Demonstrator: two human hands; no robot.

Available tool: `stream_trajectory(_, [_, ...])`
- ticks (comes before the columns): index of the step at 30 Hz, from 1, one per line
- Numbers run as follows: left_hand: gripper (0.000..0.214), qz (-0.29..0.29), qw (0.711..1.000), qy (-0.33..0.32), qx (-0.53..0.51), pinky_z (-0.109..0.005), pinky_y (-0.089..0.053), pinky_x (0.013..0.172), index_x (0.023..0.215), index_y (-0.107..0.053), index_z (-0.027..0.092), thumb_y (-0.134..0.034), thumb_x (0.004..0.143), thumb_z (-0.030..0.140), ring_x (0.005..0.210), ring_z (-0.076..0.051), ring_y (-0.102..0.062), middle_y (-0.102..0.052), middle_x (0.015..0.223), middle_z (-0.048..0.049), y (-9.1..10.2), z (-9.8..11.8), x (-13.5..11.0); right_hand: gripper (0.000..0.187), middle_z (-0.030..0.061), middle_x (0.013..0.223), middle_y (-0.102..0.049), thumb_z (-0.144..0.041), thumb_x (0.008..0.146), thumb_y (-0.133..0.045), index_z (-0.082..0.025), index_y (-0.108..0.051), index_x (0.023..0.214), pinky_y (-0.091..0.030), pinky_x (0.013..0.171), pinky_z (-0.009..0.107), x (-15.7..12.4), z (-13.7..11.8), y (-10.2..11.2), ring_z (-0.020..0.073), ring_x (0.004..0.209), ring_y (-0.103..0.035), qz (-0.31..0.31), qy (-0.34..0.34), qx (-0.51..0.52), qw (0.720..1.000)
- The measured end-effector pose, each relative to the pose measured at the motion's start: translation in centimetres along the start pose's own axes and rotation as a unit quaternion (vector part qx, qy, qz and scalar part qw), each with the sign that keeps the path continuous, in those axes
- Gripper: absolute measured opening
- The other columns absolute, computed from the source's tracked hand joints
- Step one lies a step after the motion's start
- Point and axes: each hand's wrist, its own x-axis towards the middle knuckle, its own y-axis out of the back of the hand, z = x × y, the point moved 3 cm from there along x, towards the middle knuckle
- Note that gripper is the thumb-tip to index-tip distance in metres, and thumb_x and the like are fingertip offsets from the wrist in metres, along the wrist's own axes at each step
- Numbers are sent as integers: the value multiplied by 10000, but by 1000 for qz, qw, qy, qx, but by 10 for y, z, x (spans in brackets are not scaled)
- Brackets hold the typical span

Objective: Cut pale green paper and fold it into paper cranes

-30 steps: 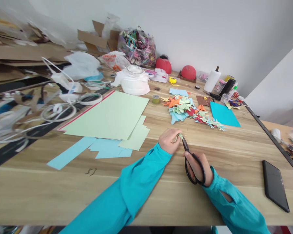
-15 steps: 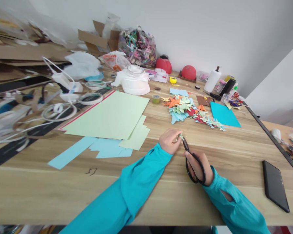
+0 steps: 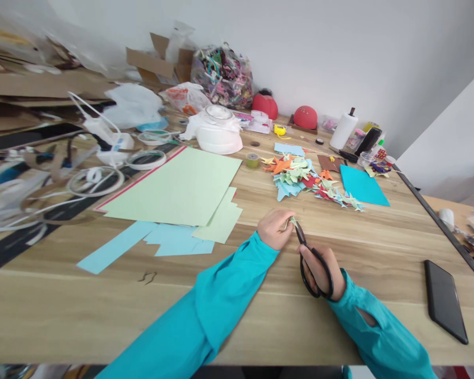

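Note:
Between the fingertips of my left hand (image 3: 275, 228) is a small piece of pale green paper (image 3: 293, 220), mostly hidden by the fingers. My right hand (image 3: 324, 271) is wrapped round the handles of black scissors (image 3: 301, 235). The scissors' tip touches the paper at my left fingertips, and the blades look nearly closed. Beyond my hands lies a pile of small cut and folded paper pieces (image 3: 296, 173) in green, blue, orange and red. To the left are large light green sheets (image 3: 174, 184), with light blue paper pieces (image 3: 181, 240) below them.
A black phone (image 3: 445, 300) lies at the right. A turquoise sheet (image 3: 363, 185) is behind the pile's right end. Tape roll (image 3: 252, 161), yellow tape measure (image 3: 279, 130), red pincushion (image 3: 305, 117) and white bottle (image 3: 343, 130) stand farther back. Cables (image 3: 95, 181) clutter the left.

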Motion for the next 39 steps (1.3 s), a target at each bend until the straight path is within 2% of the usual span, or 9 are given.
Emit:
stream_trajectory(8, [196, -6, 1000, 9, 2, -274, -550, 704, 894, -666, 187, -539, 776, 97, 746, -156, -661, -715, 799, -39, -1, -2, -1, 504, -66, 321, -391, -649, 838, -448, -225, -425, 567, -259, 274, 196, 1, 1, 0, 79, 245, -356, 11, 9, 12, 1000])
stream_trajectory(14, [199, 16, 999, 46, 21, -274, -540, 679, 900, -668, 198, -549, 766, 111, 675, -144, -639, -711, 798, -28, -3, -9, -3, 433, -80, 338, -388, -595, 790, -574, -210, -494, 611, -258, 287, 198, 4, 6, 2, 78, 257, -375, 18, 26, 21, 999])
stream_trajectory(18, [208, 39, 997, 68, 26, -255, -523, 633, 903, -670, 182, -553, 750, 103, 584, -117, -585, -702, 783, -30, -2, -13, -3, 435, -79, 372, -448, -570, 706, -674, -157, -604, 824, -272, 265, 194, 6, 9, 0, 94, 263, -414, 22, -8, 88, 996])
stream_trajectory(23, [248, 50, 995, 84, 2, -234, -506, 567, 928, -671, 151, -548, 722, 88, 557, -106, -556, -703, 815, -48, -2, -15, -3, 639, -45, 502, -587, -474, 618, -782, -134, -552, 1108, -416, 339, 212, 8, 3, 1, 111, 365, -513, 21, 7, 236, 972])
stream_trajectory(25, [256, 49, 994, 97, -1, -237, -513, 566, 938, -672, 146, -555, 716, 94, 552, -108, -554, -701, 811, -50, -3, -16, -4, 667, -26, 596, -626, -520, 650, -749, -148, -531, 1158, -405, 330, 206, 9, 2, 1, 93, 367, -508, 8, 3, 282, 959])
stream_trajectory(27, [263, 41, 993, 110, -2, -239, -526, 583, 945, -673, 154, -563, 712, 104, 555, -106, -560, -705, 825, -47, -5, -18, -5, 670, -31, 618, -620, -604, 717, -656, -167, -504, 1201, -331, 285, 189, 9, 3, -1, 61, 310, -430, -24, -6, 315, 949])
stream_trajectory(32, [296, 25, 989, 141, -38, -178, -534, 543, 974, -669, 173, -536, 720, 97, 743, -133, -652, -709, 921, -57, -9, -20, -8, 651, -98, 495, -522, -714, 753, -525, -224, -435, 1172, -196, 244, 162, 7, 3, -5, 36, 230, -265, -75, 4, 325, 943])
stream_trajectory(36, [297, 24, 987, 144, -70, -174, -552, 548, 981, -675, 170, -536, 729, 100, 786, -144, -660, -702, 916, -65, -10, -20, -9, 735, -89, 444, -512, -868, 713, -279, -246, -373, 1093, -200, 241, 162, 7, 4, -3, 65, 217, -306, -83, 11, 293, 953])
stream_trajectory(39, [291, 18, 986, 144, -81, -207, -581, 624, 994, -684, 178, -549, 744, 116, 806, -153, -665, -701, 919, -68, -12, -21, -10, 710, -76, 479, -528, -860, 723, -275, -239, -372, 1053, -256, 272, 169, 6, 7, -4, 72, 257, -362, -123, 23, 244, 962])
